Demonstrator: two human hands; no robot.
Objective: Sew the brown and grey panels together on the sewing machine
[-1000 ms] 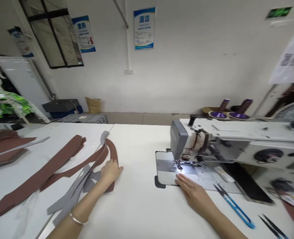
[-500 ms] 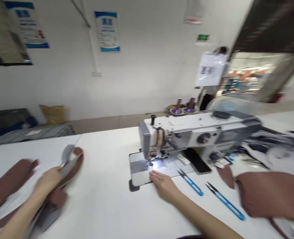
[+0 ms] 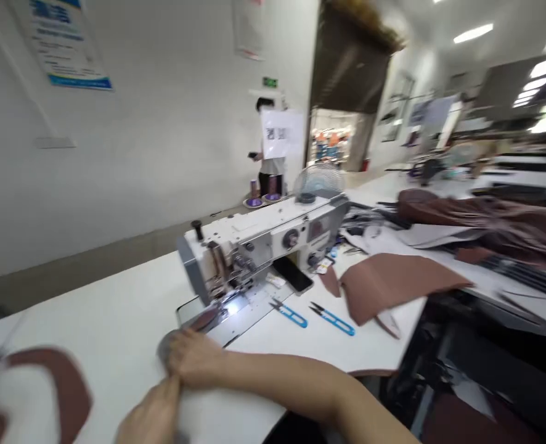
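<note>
My right hand [image 3: 192,361] lies on the white table [image 3: 116,302] just in front of the sewing machine [image 3: 264,237], fingers curled over a grey and brown fabric piece [image 3: 204,319] whose far end reaches the lit needle plate. My left hand [image 3: 153,416] comes up from the bottom edge and touches the right wrist. Its fingers are blurred and partly hidden. A curved brown strip [image 3: 67,385] lies to the left of both hands.
Two blue thread snips [image 3: 291,314] [image 3: 333,319] and a dark phone [image 3: 294,274] lie right of the needle. A brown fabric sheet [image 3: 393,280] hangs over the table's right edge, with more piles behind. A fan [image 3: 319,182] and a standing person [image 3: 270,145] are at the back.
The view has swung far to the right. My left hand came across from the strips on the left to the right hand, bringing a fabric piece in front of the needle.
</note>
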